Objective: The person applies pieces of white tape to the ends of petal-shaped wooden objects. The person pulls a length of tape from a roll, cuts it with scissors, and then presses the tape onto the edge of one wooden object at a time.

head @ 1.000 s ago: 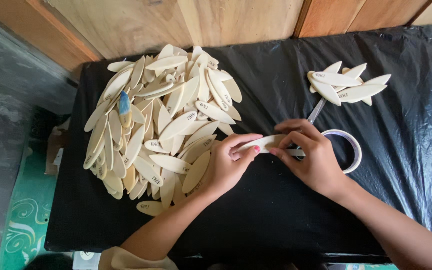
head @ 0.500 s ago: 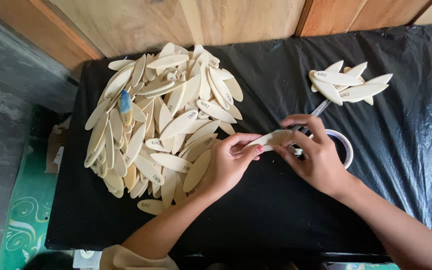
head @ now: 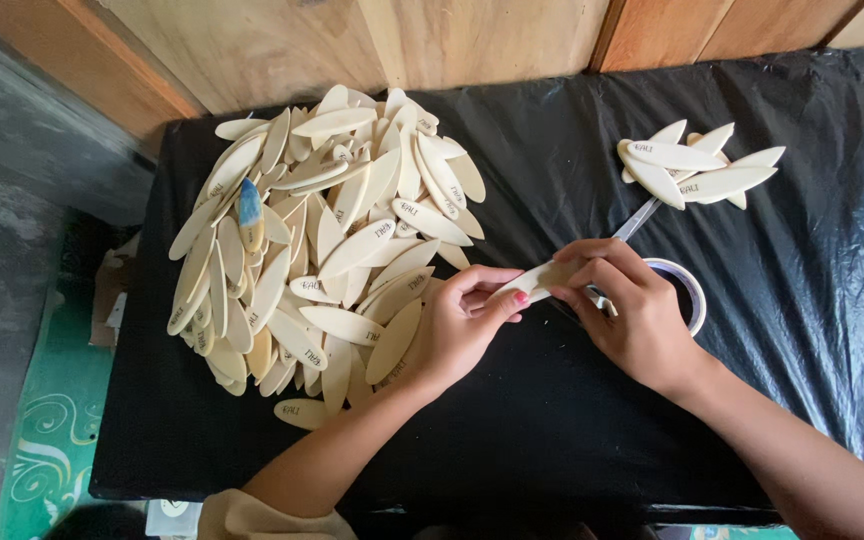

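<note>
You have one pale, leaf-shaped wooden piece pinched between both hands just right of the table's middle. Your left hand grips its lower end between thumb and fingertips, apparently to keep it from turning, while your right hand closes over the upper end, fingers curled on top, so the piece is held steady off the black plastic sheet that covers the table. Neither hand is slack; both are grasping that same piece.

Just under your right hand, at about 3 o'clock from the piece, lies a roll of clear tape, half hidden by your knuckles and within easy reach of the fingers. A strip of clear tape runs from near it toward 1 o'clock, up to a small stack of the same pale wooden pieces, set well apart from the rest, which looks like sorting.

At 9 to 11 o'clock from your hands sprawls the big heap of pale leaf-shaped wooden pieces, loosely overlapped, its near edge touching your left wrist, so a fresh one is close to that hand. One piece with a blue painted tip sits on the heap's left side. Beyond the table, at 12 o'clock, stands a wall of wooden boards.
</note>
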